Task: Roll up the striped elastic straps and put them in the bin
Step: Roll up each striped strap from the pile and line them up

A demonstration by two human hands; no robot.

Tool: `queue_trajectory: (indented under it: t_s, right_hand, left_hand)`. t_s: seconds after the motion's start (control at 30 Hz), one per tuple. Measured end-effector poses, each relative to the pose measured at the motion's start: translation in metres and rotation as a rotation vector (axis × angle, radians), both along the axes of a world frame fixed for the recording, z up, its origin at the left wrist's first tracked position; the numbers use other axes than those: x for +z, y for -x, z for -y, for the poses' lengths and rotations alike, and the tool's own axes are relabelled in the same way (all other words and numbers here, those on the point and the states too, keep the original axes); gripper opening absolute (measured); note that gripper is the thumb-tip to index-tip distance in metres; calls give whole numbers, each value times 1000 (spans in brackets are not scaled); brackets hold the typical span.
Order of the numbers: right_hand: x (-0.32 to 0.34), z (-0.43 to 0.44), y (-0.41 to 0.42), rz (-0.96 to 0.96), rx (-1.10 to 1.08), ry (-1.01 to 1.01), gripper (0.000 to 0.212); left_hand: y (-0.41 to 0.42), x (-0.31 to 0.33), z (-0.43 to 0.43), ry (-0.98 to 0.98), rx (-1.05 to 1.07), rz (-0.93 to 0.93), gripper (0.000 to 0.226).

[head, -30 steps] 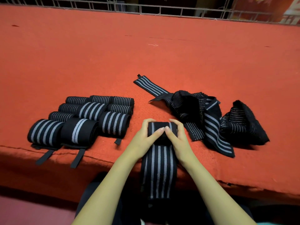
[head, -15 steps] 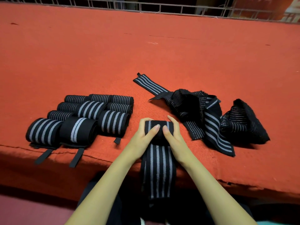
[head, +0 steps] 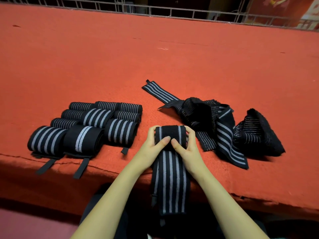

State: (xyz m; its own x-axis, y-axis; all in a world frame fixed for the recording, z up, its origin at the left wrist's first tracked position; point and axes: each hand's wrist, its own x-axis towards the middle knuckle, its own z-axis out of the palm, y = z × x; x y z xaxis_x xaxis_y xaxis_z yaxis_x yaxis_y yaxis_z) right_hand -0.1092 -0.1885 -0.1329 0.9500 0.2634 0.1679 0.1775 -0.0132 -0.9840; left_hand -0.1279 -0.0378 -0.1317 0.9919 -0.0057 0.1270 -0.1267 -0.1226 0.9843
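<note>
Gripping a half-rolled striped strap (head: 170, 135) at lower centre of the frame, the left hand (head: 151, 147) and right hand (head: 187, 147) pinch its roll from both sides, thumbs meeting on top. Its loose tail hangs over the red tabletop (head: 155, 57) edge. Finished rolls (head: 86, 128) sit at left; unrolled straps (head: 215, 126) lie heaped at right.

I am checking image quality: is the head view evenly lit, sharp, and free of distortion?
Head view: the red table cover is brightly lit on top, while its front face falls into shadow; the hands and the strap look sharp; the far table edge and railing bow, a wide-angle distortion.
</note>
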Motion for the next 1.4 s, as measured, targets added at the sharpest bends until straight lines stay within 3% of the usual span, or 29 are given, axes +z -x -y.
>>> queue_trajectory:
  t_s: [0.13, 0.23, 0.37, 0.47, 0.6, 0.77, 0.9, 1.0, 1.2, 1.4]
  right_hand:
    - [0, -2, -1, -35, -6, -54, 52]
    - [0, -3, -2, -41, -6, -79, 43]
    - [-1, -1, 0, 2, 7, -72, 34]
    - [-1, 0, 2, 40, 39, -41, 34]
    - [0, -1, 2, 75, 51, 26, 43]
    - [3, 0, 1, -15, 8, -16, 57]
    - [3, -2, 3, -56, 11, -53, 32]
    - [3, -3, 5, -38, -9, -74, 27]
    - [4, 0, 7, -39, -2, -31, 56]
    - [7, -1, 5, -95, 17, 45, 77]
  left_hand:
    - [3, -5, -1, -97, 11, 103, 43]
    - [3, -3, -1, -114, 16, 142, 45]
    - [4, 4, -1, -84, -4, 56, 34]
    - [1, 5, 0, -51, 35, -14, 41]
    - [6, 4, 4, -29, 71, 37, 40]
    - [11, 1, 7, -218, -22, 18, 27]
    - [12, 3, 5, -199, -10, 34, 44]
    - [9, 11, 4, -202, -25, -14, 47]
    - [8, 10, 4, -77, -7, -41, 30]
    - [14, 8, 4, -56, -7, 76, 49]
